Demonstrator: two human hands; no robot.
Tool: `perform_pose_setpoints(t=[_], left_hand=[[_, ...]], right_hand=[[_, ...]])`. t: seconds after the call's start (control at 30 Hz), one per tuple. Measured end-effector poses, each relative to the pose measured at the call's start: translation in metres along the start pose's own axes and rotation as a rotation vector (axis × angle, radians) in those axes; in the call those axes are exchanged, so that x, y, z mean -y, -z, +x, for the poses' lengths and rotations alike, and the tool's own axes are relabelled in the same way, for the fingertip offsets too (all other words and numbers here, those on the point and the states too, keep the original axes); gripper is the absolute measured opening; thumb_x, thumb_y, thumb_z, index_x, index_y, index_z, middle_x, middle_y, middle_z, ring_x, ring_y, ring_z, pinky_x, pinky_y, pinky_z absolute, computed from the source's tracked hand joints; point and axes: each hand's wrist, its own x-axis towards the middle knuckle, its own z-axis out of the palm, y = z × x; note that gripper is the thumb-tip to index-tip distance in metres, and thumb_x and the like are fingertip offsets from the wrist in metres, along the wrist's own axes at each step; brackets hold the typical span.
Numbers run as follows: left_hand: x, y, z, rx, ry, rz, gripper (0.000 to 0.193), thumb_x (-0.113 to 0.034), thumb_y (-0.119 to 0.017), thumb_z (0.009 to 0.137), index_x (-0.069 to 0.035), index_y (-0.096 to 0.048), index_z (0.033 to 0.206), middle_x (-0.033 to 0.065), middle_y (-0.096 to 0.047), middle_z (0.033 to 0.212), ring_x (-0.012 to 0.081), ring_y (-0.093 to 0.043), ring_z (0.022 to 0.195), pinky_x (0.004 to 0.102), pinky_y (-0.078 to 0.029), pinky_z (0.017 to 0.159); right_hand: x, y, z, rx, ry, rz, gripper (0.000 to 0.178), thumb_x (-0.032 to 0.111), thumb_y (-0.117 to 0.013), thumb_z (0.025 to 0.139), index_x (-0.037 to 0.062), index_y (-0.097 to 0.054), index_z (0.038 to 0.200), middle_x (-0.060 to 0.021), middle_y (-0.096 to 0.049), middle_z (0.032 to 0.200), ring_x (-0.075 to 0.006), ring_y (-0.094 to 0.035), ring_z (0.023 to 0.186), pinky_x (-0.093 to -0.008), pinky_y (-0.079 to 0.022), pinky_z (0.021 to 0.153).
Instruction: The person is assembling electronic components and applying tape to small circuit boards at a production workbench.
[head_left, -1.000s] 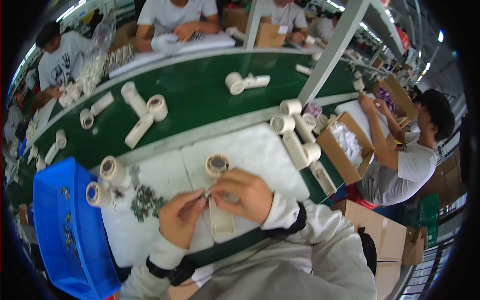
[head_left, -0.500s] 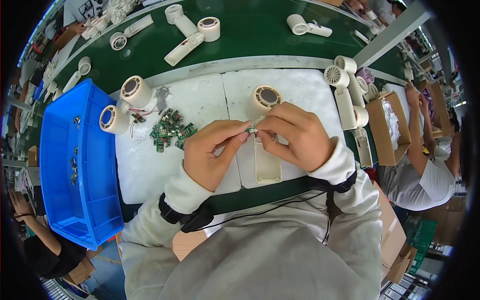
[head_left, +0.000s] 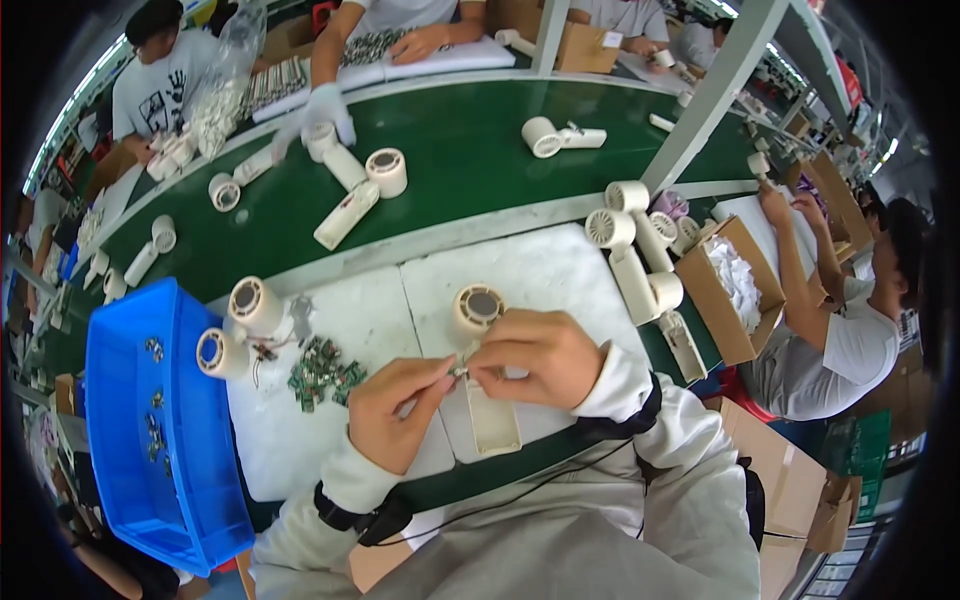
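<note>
Between the fingertips of my two hands is a small circuit board (head_left: 459, 372), mostly covered by the fingers. My left hand (head_left: 398, 408) pinches it from one side with thumb and forefinger. My right hand (head_left: 537, 362) is also closed in a pinch, its fingertips at the other side of the board; what exactly they grip is hidden. Just beyond them stands a cream fan head (head_left: 478, 308) with a dark round centre. Its open, hollow handle shell (head_left: 495, 425) extends toward me beneath my hands. A pile of green circuit boards (head_left: 322, 376) lies left of my left hand.
Two cream fan heads (head_left: 256, 305) with wires stand behind the pile. At left is a blue bin (head_left: 205, 420) holding several boards. Fan bodies (head_left: 630, 270) and a carton (head_left: 735, 335) stand at right. Beyond runs a green belt (head_left: 450, 150) with fans; a co-worker's gloved hand (head_left: 325, 112) reaches over it.
The view has tilted up, showing more of the belt and the co-workers opposite. A gloved hand now reaches to a fan on the belt. My hands keep their pinch at the board.
</note>
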Motion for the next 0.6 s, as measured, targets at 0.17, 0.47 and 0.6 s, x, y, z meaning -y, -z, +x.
perform_pose_setpoints(t=[0.17, 0.47, 0.6], left_hand=[[0.001, 0.0, -0.003, 0.009, -0.059, 0.102, 0.028, 0.008, -0.066, 0.094, 0.002, -0.071, 0.121, 0.0159, -0.071, 0.111, 0.0198, -0.071, 0.095, 0.0278, -0.057, 0.084], [-0.002, 0.003, -0.002, 0.082, -0.04, 0.117, 0.028, 0.008, -0.066, 0.094, 0.002, -0.071, 0.121, 0.0153, -0.071, 0.113, 0.0205, -0.072, 0.096, 0.0291, -0.057, 0.086], [-0.006, 0.001, -0.004, 0.116, -0.014, 0.07, 0.028, 0.007, -0.065, 0.095, 0.002, -0.071, 0.121, 0.0156, -0.071, 0.113, 0.0208, -0.072, 0.096, 0.029, -0.057, 0.085]], right_hand=[[0.004, 0.008, 0.003, 0.074, 0.07, -0.09, 0.013, 0.008, -0.076, 0.078, 0.0078, -0.07, 0.089, -0.0032, -0.06, 0.083, -0.0229, -0.064, 0.078, -0.0342, -0.054, 0.063], [0.006, 0.02, 0.005, 0.17, 0.082, -0.033, 0.013, 0.007, -0.079, 0.08, 0.0058, -0.073, 0.091, -0.0052, -0.063, 0.086, -0.0241, -0.063, 0.08, -0.0353, -0.054, 0.067], [0.008, 0.021, 0.004, 0.234, 0.063, -0.002, 0.012, 0.007, -0.079, 0.08, 0.0052, -0.072, 0.09, -0.0061, -0.063, 0.085, -0.0251, -0.063, 0.079, -0.0356, -0.054, 0.067]])
